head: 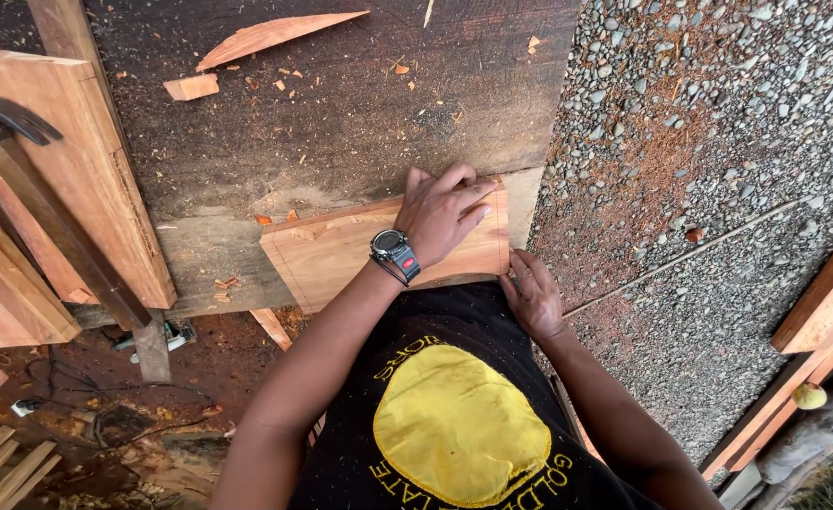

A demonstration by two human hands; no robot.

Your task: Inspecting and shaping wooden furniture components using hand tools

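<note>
A reddish wooden board [341, 255] is seen lying flat on the near edge of a dark, weathered desk [341, 123], with its long axis running left to right across the view and tilted slightly upward toward the right. The left hand [443, 212], marked by a wristwatch [396, 253], is laid palm down on the right part of the board, fingers spread and pointing right; nothing is clasped, the grip being flat and pressed on the wood. The right hand [533, 295] is set at the board's lower right corner, just beside and below the left hand, its fingers curled against the near edge; whether the edge is truly pinched cannot be told. Both hands are thus gathered at the right end, and most of the board stretches away to the left of them. Faint pencil lines are visible near the board's border. Wood chips [190, 87] and a long shaving [275, 36] are scattered over the desk, thick planks [67, 170] are stacked at the left, and gravel [709, 142] is spread on the ground to the right
</note>
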